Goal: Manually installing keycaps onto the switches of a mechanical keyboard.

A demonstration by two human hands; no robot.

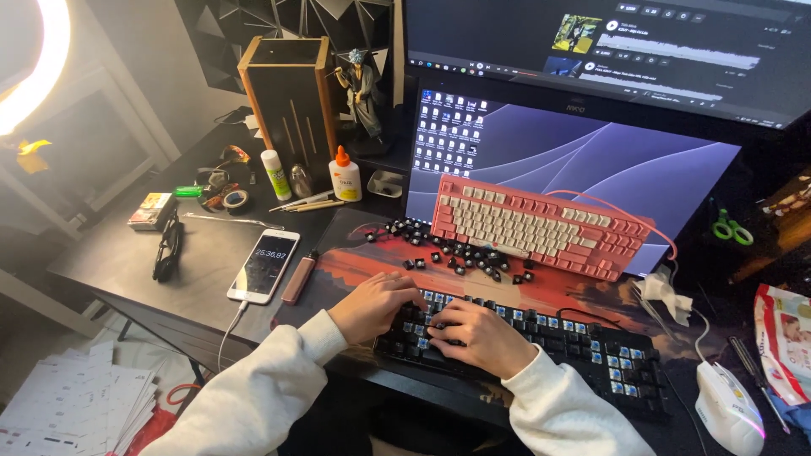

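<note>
A black keyboard (583, 350) lies on a red desk mat (355, 257) in front of me, most of its keycaps off so that blue switches show. My left hand (372, 304) rests on the keyboard's left end, fingers curled. My right hand (477, 333) lies just beside it over the switches, fingers bent down onto the board. Whether either hand pinches a keycap is hidden. Several loose black keycaps (456, 253) are scattered behind the board. A pink and white keyboard (541, 228) leans against the lower monitor (591, 152).
A phone (263, 266) on a cable lies left of the mat, a pink bar-shaped thing (298, 279) beside it. Glue bottles (345, 176), a wooden box (287, 93) and a figurine (361, 93) stand behind. A white mouse (726, 405) and screwdriver (756, 371) lie right; green scissors (731, 228) farther back.
</note>
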